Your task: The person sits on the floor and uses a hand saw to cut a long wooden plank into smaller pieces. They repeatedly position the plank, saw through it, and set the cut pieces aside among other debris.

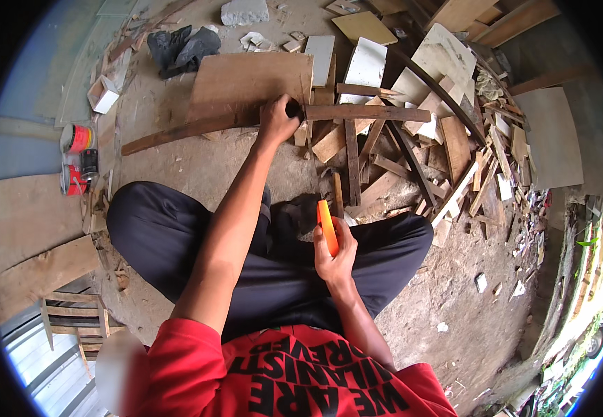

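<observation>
My left hand [280, 121] is stretched forward and closed round a long, narrow wooden strip [367, 112] lying crosswise in front of me. Its fingers hide part of the wood, so I cannot tell whether the length on the left [190, 130] is the same piece. Behind it is a brown wooden board [246, 82]. Close to my lap, my right hand [337, 251] grips an orange-handled tool [326, 226] pointing forward; its kind is unclear. Just beyond that hand, a wooden stick like a tool handle [337, 194] stands out against the floor.
Wood offcuts [458, 146] and pale panels [365, 64] are heaped at the far right. A black plastic bag [184, 50] and a concrete lump [244, 12] lie farther back. Red cans [75, 179] stand on the left. My crossed legs [280, 285] fill the near middle.
</observation>
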`<action>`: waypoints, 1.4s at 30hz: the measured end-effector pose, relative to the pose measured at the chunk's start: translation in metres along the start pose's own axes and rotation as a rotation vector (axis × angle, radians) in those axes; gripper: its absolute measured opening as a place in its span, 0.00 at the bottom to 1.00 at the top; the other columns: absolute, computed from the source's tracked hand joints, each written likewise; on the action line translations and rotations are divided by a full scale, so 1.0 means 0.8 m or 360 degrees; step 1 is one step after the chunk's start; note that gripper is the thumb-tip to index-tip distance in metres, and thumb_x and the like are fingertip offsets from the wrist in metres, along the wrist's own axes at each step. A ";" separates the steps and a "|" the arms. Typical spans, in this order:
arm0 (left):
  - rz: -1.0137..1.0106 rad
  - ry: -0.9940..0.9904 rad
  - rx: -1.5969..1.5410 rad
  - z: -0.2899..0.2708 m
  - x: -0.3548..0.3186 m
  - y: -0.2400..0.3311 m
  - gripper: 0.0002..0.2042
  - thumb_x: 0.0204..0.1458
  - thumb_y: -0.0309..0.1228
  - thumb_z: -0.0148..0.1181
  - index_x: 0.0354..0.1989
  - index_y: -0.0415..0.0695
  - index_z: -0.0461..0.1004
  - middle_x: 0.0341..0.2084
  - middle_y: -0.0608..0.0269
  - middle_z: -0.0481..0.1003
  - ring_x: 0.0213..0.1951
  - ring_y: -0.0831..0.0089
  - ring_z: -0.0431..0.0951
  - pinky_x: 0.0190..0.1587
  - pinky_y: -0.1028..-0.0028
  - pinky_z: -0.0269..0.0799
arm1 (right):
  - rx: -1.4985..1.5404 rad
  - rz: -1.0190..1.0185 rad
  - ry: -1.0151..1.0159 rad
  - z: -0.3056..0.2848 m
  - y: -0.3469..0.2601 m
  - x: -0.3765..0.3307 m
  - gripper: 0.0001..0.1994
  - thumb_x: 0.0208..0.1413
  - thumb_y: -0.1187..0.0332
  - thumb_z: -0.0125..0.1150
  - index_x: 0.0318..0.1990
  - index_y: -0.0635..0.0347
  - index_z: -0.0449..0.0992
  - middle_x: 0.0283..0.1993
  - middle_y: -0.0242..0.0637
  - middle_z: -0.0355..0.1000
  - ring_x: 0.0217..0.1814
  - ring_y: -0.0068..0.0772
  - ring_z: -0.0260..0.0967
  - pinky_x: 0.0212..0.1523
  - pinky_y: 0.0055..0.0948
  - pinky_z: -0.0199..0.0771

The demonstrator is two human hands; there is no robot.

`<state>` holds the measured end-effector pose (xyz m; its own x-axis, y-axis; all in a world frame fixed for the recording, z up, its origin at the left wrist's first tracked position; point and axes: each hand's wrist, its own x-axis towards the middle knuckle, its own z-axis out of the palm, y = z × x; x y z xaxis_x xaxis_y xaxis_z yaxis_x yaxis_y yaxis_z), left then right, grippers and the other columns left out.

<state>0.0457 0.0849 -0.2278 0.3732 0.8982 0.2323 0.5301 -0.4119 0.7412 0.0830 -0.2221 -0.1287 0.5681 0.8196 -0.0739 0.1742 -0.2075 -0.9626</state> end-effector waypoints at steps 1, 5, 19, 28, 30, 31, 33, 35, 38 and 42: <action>-0.0003 -0.0023 -0.0008 -0.001 0.000 0.002 0.15 0.39 0.33 0.63 0.34 0.39 0.73 0.35 0.46 0.78 0.42 0.46 0.76 0.46 0.54 0.70 | 0.0010 -0.0052 0.0019 0.002 0.004 0.006 0.11 0.58 0.69 0.60 0.42 0.69 0.71 0.24 0.37 0.70 0.24 0.22 0.66 0.27 0.24 0.67; 0.0007 -0.0039 0.0007 -0.004 0.000 0.001 0.14 0.39 0.33 0.62 0.35 0.40 0.73 0.35 0.47 0.78 0.42 0.46 0.76 0.46 0.54 0.69 | 0.0075 -0.0068 0.0040 0.005 0.002 0.009 0.10 0.57 0.71 0.60 0.40 0.69 0.71 0.22 0.37 0.70 0.22 0.22 0.67 0.25 0.24 0.67; -0.0003 -0.0057 -0.0007 0.002 0.000 0.001 0.15 0.40 0.34 0.63 0.35 0.40 0.73 0.37 0.48 0.77 0.45 0.47 0.74 0.50 0.54 0.66 | 0.0156 -0.0023 0.0035 0.011 -0.009 0.017 0.10 0.60 0.69 0.59 0.40 0.70 0.71 0.23 0.35 0.70 0.24 0.20 0.68 0.26 0.23 0.67; 0.0013 -0.0032 0.0070 0.006 0.004 -0.001 0.16 0.41 0.34 0.63 0.36 0.37 0.72 0.39 0.45 0.76 0.46 0.46 0.74 0.50 0.54 0.66 | -0.0031 -0.0106 0.0039 0.014 0.008 0.026 0.10 0.59 0.69 0.59 0.40 0.70 0.71 0.23 0.37 0.69 0.23 0.22 0.65 0.25 0.24 0.66; 0.0015 -0.0016 0.0072 0.005 0.000 -0.003 0.16 0.41 0.34 0.63 0.35 0.37 0.73 0.38 0.46 0.77 0.46 0.47 0.75 0.50 0.54 0.66 | 0.0016 -0.0046 0.0033 0.017 0.002 0.028 0.11 0.59 0.69 0.59 0.40 0.70 0.71 0.23 0.37 0.69 0.23 0.22 0.65 0.25 0.25 0.66; 0.0021 -0.0010 0.0079 0.006 -0.004 -0.003 0.15 0.41 0.34 0.63 0.35 0.37 0.73 0.38 0.46 0.77 0.45 0.47 0.75 0.50 0.54 0.67 | 0.0071 0.0011 0.0026 0.017 -0.007 0.021 0.11 0.59 0.69 0.59 0.41 0.70 0.72 0.23 0.37 0.69 0.23 0.22 0.64 0.25 0.24 0.66; 0.0006 -0.0049 0.0093 0.001 0.000 -0.001 0.16 0.41 0.35 0.63 0.35 0.38 0.73 0.39 0.46 0.77 0.46 0.48 0.75 0.50 0.54 0.67 | 0.0125 0.0026 0.0036 0.015 0.000 0.012 0.11 0.60 0.69 0.59 0.41 0.71 0.72 0.24 0.35 0.69 0.24 0.21 0.65 0.26 0.24 0.66; 0.0030 -0.0023 0.0068 0.001 0.003 0.001 0.16 0.40 0.34 0.63 0.36 0.38 0.73 0.40 0.46 0.77 0.47 0.48 0.74 0.50 0.54 0.66 | 0.0126 -0.0038 0.0058 0.012 0.004 0.004 0.11 0.60 0.68 0.58 0.41 0.70 0.72 0.23 0.35 0.69 0.24 0.20 0.65 0.26 0.25 0.66; 0.0026 -0.0018 0.0114 0.005 0.006 -0.001 0.17 0.40 0.34 0.63 0.37 0.38 0.73 0.41 0.46 0.76 0.48 0.47 0.74 0.51 0.54 0.66 | 0.0095 -0.0074 0.0044 0.018 0.000 0.028 0.11 0.61 0.68 0.58 0.40 0.70 0.71 0.24 0.36 0.69 0.24 0.20 0.64 0.26 0.25 0.65; -0.0004 -0.0079 0.0110 0.003 -0.011 -0.004 0.18 0.40 0.34 0.63 0.38 0.37 0.73 0.41 0.45 0.76 0.48 0.46 0.73 0.52 0.54 0.65 | 0.0116 0.0063 -0.0005 0.018 -0.002 0.021 0.11 0.62 0.67 0.58 0.40 0.70 0.71 0.25 0.34 0.69 0.25 0.18 0.63 0.26 0.23 0.64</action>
<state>0.0426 0.0783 -0.2336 0.4085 0.8911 0.1977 0.5815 -0.4210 0.6961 0.0806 -0.2006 -0.1321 0.5711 0.8131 -0.1127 0.0927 -0.2002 -0.9754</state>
